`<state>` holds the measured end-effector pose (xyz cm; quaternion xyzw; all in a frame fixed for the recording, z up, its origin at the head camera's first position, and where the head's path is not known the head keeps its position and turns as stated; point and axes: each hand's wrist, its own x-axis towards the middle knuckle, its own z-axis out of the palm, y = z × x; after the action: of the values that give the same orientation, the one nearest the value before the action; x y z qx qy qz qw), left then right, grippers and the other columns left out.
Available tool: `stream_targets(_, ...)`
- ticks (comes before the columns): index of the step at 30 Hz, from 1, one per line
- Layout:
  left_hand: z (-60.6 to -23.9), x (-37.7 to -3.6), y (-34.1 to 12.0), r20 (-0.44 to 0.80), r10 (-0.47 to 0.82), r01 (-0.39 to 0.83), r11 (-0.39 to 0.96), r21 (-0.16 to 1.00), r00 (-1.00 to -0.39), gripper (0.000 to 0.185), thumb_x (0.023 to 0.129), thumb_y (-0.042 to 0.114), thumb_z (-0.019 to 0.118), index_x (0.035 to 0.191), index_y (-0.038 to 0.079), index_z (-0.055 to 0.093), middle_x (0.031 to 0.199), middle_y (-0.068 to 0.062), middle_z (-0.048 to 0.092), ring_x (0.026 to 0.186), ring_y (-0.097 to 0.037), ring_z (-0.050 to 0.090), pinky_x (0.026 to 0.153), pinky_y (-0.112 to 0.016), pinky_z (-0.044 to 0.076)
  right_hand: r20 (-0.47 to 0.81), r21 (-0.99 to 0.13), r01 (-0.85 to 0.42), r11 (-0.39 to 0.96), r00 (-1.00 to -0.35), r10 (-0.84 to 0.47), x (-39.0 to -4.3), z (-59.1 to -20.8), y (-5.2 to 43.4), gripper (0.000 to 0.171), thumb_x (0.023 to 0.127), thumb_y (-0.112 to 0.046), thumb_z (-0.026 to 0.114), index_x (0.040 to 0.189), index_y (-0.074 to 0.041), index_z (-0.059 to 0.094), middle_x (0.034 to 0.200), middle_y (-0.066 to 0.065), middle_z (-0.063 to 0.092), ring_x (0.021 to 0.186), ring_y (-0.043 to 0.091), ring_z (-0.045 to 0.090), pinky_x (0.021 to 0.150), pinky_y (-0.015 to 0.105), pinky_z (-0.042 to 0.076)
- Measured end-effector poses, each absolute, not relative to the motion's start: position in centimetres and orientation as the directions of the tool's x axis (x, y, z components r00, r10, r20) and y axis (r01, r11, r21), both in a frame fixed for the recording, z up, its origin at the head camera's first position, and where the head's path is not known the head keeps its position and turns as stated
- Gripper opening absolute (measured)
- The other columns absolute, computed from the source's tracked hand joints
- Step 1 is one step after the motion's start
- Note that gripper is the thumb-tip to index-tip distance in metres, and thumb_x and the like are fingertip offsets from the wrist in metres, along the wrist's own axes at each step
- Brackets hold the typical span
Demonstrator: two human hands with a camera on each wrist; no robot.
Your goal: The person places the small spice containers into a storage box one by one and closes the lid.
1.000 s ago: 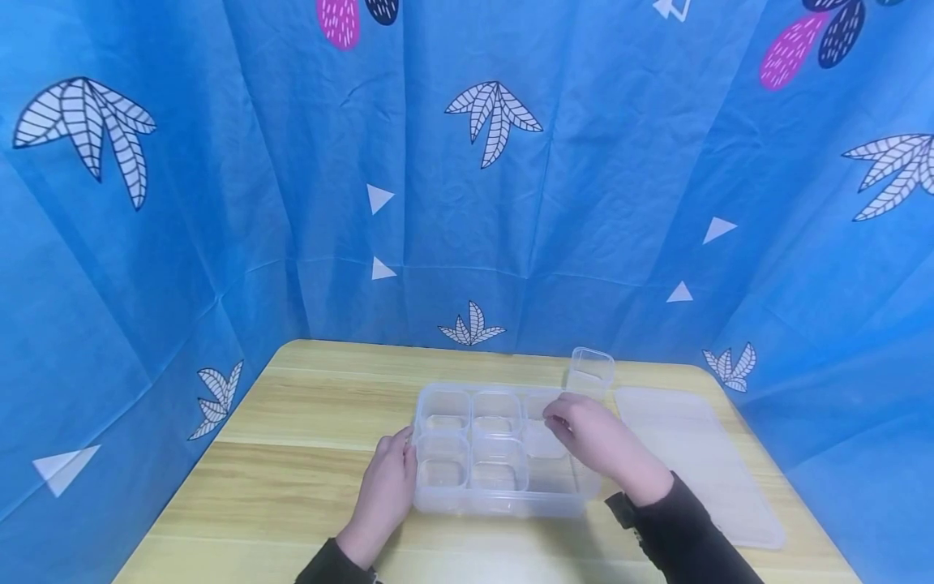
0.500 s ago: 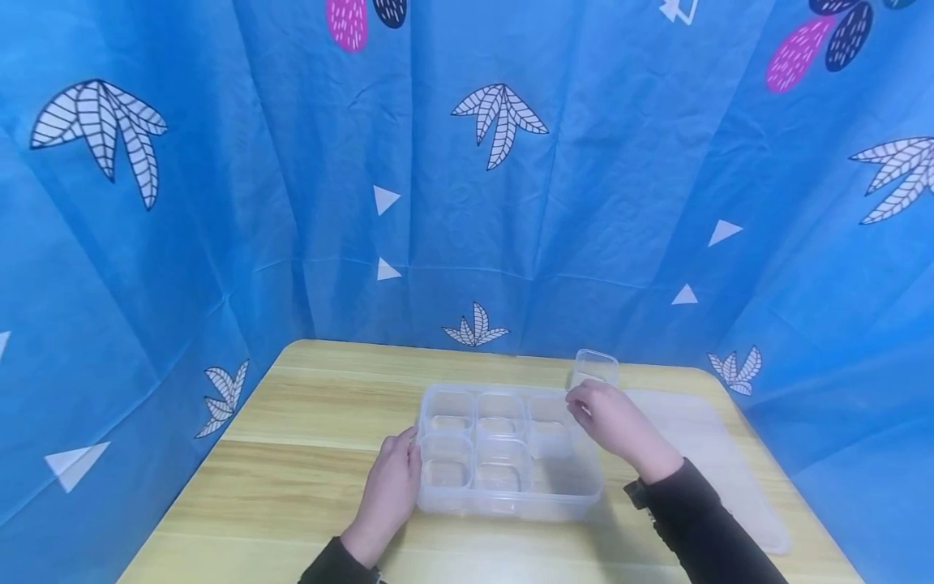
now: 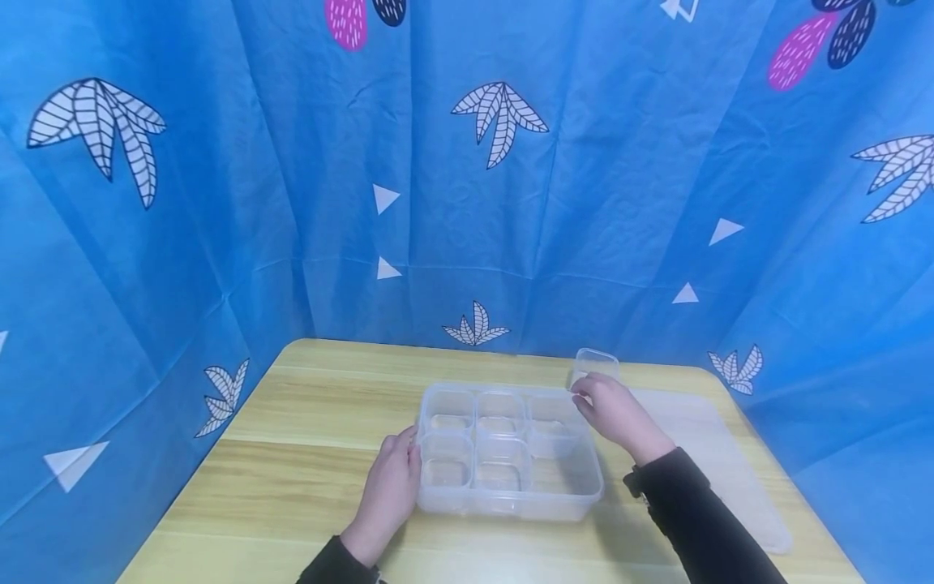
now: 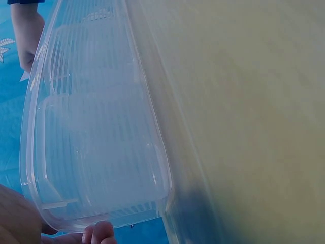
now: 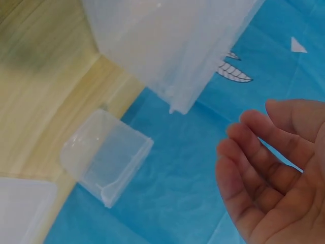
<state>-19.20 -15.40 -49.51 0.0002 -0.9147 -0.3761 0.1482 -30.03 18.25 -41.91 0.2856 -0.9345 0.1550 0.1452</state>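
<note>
Your left hand (image 3: pixel 390 478) grips the left end of the clear box (image 3: pixel 550 506), lower centre of the head view; your right (image 3: pixel 613 412), fingers loosely curled, empty, hovers by its upper-right corner.

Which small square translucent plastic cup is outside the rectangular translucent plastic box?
The cup just beyond the right hand, alone; the other five cups sit inside the box.

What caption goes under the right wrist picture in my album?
An empty right hand near a clear box and small clear cup.
</note>
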Motion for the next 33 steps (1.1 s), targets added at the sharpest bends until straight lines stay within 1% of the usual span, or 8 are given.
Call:
stream_targets(4,-49.4,-19.2,-15.4,0.278,-0.109,0.117,0.719,0.685,-0.954,0.038,0.103,0.010,0.051,0.137,-0.008,0.052,0.103,-0.016,0.058,0.079,-0.018,0.059,0.068,-0.034,0.055,0.374,-0.201,-0.571,0.796,-0.795,-0.477,-31.0,-42.3,18.5,0.011,0.088,0.003,0.069,0.098,0.005,0.072,0.091,0.015,0.068,0.089,0.034,0.066,0.083,0.048,0.056)
stream_targets(10,-49.6,-19.2,-15.4,0.250,-0.119,0.091,0.718,0.690,-0.961,0.040,0.104,0.012,0.050,0.139,-0.007,0.052,0.104,-0.015,0.058,0.083,-0.020,0.061,0.071,-0.037,0.057,0.393,-0.175,-0.568,0.804,-0.789,-0.472,-32.5,-42.7,19.1,0.011,0.086,0.004,0.070,0.097,0.006,0.071,0.093,0.019,0.070,0.092,0.038,0.066,0.084,0.050,0.056)
stream_targets(13,-49.6,-19.2,-15.4,0.247,-0.116,0.091,0.718,0.690,-0.962,0.040,0.104,0.012,0.049,0.139,-0.007,0.051,0.105,-0.016,0.058,0.083,-0.020,0.061,0.071,-0.036,0.057,0.372,-0.182,-0.545,0.818,-0.808,-0.456,-33.0,-42.9,19.4,0.014,0.087,0.004,0.069,0.101,0.008,0.071,0.097,0.021,0.070,0.096,0.040,0.065,0.087,0.051,0.054)
stream_targets(18,-49.5,-19.2,-15.4,0.266,-0.108,0.109,0.720,0.686,-0.958,0.039,0.104,0.010,0.050,0.138,-0.008,0.051,0.103,-0.015,0.058,0.079,-0.017,0.059,0.066,-0.031,0.054,0.325,-0.203,-0.482,0.852,-0.854,-0.406,-33.7,-43.3,19.8,0.021,0.091,0.001,0.066,0.109,0.010,0.067,0.105,0.024,0.067,0.103,0.043,0.063,0.092,0.054,0.051)
stream_targets(25,-49.6,-19.2,-15.5,0.277,-0.111,0.113,0.724,0.680,-0.954,0.039,0.104,0.011,0.050,0.138,-0.008,0.052,0.102,-0.013,0.057,0.081,-0.018,0.060,0.069,-0.034,0.055,0.369,-0.185,-0.451,0.873,-0.855,-0.364,-34.6,-44.1,19.9,0.024,0.090,-0.001,0.067,0.111,0.011,0.065,0.112,0.028,0.063,0.114,0.047,0.056,0.099,0.056,0.046)
stream_targets(30,-49.7,-19.3,-15.5,0.266,-0.113,0.106,0.721,0.685,-0.957,0.039,0.104,0.012,0.050,0.138,-0.007,0.052,0.102,-0.013,0.058,0.081,-0.018,0.059,0.070,-0.034,0.055,0.346,-0.199,-0.415,0.888,-0.877,-0.332,-35.1,-44.4,19.9,0.029,0.090,-0.002,0.067,0.115,0.012,0.063,0.116,0.030,0.062,0.117,0.049,0.054,0.102,0.057,0.044)
stream_targets(33,-49.8,-19.3,-15.5,0.256,-0.116,0.096,0.719,0.689,-0.960,0.040,0.104,0.013,0.050,0.139,-0.007,0.052,0.104,-0.014,0.058,0.082,-0.018,0.060,0.071,-0.034,0.056,0.339,-0.197,-0.407,0.892,-0.882,-0.328,-35.3,-44.7,19.8,0.030,0.090,-0.002,0.067,0.116,0.012,0.063,0.115,0.030,0.062,0.117,0.049,0.054,0.101,0.057,0.045)
